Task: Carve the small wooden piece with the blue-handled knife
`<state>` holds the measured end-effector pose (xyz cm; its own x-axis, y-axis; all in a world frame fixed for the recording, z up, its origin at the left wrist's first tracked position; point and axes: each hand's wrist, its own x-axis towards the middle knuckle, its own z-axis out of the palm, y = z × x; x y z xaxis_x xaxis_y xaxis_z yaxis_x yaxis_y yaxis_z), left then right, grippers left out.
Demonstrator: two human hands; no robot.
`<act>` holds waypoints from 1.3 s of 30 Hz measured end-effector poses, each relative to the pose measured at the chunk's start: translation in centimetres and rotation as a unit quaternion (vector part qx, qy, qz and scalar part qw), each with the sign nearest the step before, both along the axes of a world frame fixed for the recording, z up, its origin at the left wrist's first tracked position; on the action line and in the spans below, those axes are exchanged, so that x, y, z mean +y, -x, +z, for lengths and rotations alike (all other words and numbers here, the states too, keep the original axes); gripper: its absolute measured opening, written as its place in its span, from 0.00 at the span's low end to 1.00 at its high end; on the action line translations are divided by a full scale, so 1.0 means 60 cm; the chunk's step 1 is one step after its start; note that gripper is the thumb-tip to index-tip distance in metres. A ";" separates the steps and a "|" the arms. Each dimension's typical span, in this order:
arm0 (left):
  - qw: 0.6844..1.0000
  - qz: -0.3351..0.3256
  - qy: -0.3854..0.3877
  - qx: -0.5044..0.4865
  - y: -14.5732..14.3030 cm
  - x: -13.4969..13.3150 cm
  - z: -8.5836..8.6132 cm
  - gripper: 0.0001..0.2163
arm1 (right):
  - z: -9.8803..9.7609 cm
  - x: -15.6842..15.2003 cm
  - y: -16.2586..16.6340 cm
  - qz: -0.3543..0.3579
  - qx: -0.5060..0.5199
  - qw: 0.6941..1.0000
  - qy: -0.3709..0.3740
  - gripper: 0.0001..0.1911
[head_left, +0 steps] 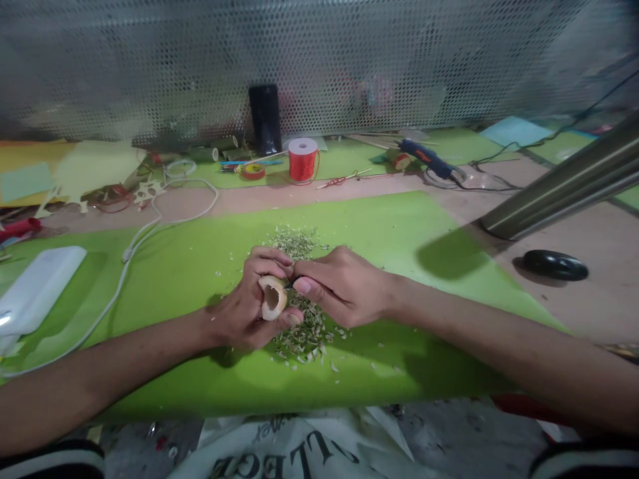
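Left hand [251,307] curls round a hollow piece [282,303]; right hand [349,287] pinches a dark tool [289,285] beside that grip. Likely light, stiff; best held by its outer wall.

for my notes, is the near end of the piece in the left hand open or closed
Open: the pale piece in the left hand shows a shadowed hollow facing the camera. Its far end is hidden.

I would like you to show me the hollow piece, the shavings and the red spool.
Hollow piece [282,303]: head view, on its pale rim.
Shavings [305,328]: head view, the pile's lower part.
Red spool [302,164]: head view, wound thread.
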<state>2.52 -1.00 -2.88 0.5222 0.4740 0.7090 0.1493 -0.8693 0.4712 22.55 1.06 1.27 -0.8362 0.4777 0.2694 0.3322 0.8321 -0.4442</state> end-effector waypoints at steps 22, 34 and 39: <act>0.997 0.004 -0.052 -0.057 -0.005 0.000 -0.016 0.17 | 0.010 -0.024 0.014 -0.012 -0.055 0.998 -0.036 0.24; 1.000 0.002 -0.011 -0.013 -0.002 0.003 -0.003 0.18 | 0.006 -0.014 0.009 -0.022 -0.033 0.998 -0.049 0.25; 1.000 -0.005 0.016 -0.017 0.000 0.002 -0.006 0.20 | 0.000 -0.010 0.004 -0.030 0.003 0.997 -0.067 0.24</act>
<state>2.50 -0.86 -3.22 0.5037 0.4919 0.7102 0.1240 -0.8547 0.5040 22.34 0.45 1.29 -0.8052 0.4860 0.3399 0.3806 0.8630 -0.3323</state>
